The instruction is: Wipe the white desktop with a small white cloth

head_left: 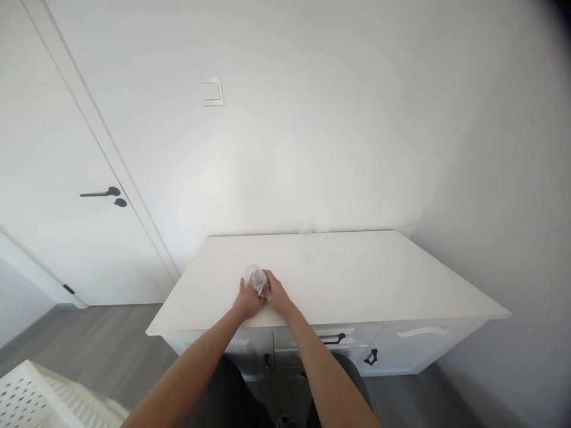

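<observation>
A small clear plastic cup (255, 277), tilted on its side, is held between both hands just above the white cabinet top (357, 279). My left hand (247, 302) is curled against the cup's left and lower side. My right hand (275, 294) wraps its fingers round the cup's right side. Both forearms reach up from the bottom of the view. A few more clear cups (312, 233), hard to make out, stand at the back edge of the cabinet top by the wall.
The white cabinet has drawers with black handles (332, 339) on its front. A white door with a dark lever handle (102, 193) is at the left, a wall switch (213, 92) above. A white perforated basket (40, 401) sits at bottom left on the grey floor.
</observation>
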`<move>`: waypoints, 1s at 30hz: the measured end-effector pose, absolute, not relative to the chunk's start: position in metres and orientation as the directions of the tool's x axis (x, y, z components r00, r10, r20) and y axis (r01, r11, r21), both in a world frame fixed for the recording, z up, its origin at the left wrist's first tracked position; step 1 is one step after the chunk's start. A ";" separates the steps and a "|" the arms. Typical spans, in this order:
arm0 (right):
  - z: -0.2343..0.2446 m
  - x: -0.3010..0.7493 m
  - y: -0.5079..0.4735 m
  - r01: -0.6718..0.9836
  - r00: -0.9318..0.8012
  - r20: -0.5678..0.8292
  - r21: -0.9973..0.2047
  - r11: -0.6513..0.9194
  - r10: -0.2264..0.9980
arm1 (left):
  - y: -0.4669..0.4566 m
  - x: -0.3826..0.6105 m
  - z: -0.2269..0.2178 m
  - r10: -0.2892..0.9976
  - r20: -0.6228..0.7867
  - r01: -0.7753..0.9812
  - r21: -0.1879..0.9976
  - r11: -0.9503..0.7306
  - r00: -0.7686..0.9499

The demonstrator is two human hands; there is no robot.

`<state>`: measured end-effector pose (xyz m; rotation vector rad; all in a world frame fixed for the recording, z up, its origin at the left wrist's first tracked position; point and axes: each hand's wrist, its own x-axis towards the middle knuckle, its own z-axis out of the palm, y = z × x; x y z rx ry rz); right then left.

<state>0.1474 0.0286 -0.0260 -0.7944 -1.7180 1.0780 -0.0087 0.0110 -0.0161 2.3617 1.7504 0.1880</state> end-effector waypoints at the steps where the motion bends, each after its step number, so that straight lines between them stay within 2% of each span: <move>1: -0.024 0.147 0.027 0.036 -0.364 0.362 -0.915 0.402 0.858 | 0.011 -0.009 -0.016 0.954 -0.016 0.928 0.239 -0.287 0.299; 5: -0.020 0.149 0.027 -0.106 -0.271 0.318 -0.948 0.300 0.909 | 0.011 -0.010 -0.015 0.953 -0.020 0.925 0.250 -0.287 0.301; 9: -0.027 0.154 0.034 -0.183 -0.097 0.207 -0.965 0.187 0.974 | 0.010 -0.009 -0.013 0.960 -0.038 0.929 0.267 -0.257 0.276; 13: -0.032 0.160 0.043 -0.278 0.001 0.105 -0.955 0.101 0.994 | 0.009 -0.007 -0.010 0.954 -0.070 0.930 0.253 -0.266 0.292; 16: -0.032 0.162 0.045 -0.315 -0.046 0.077 -0.947 0.059 0.996 | 0.009 -0.006 -0.008 0.955 -0.071 0.933 0.247 -0.262 0.287; 20: -0.031 0.159 0.040 -0.277 -0.172 0.104 -0.959 0.053 0.980 | 0.009 -0.006 -0.008 0.959 -0.059 0.934 0.250 -0.255 0.277; 26: -0.033 0.160 0.041 -0.256 -0.114 0.122 -0.963 0.090 0.986 | 0.012 -0.007 -0.015 0.966 -0.037 0.928 0.288 -0.236 0.257; 30: -0.034 0.160 0.041 -0.251 -0.157 0.099 -0.966 0.057 0.983 | 0.012 -0.006 -0.018 0.969 -0.007 0.926 0.299 -0.232 0.245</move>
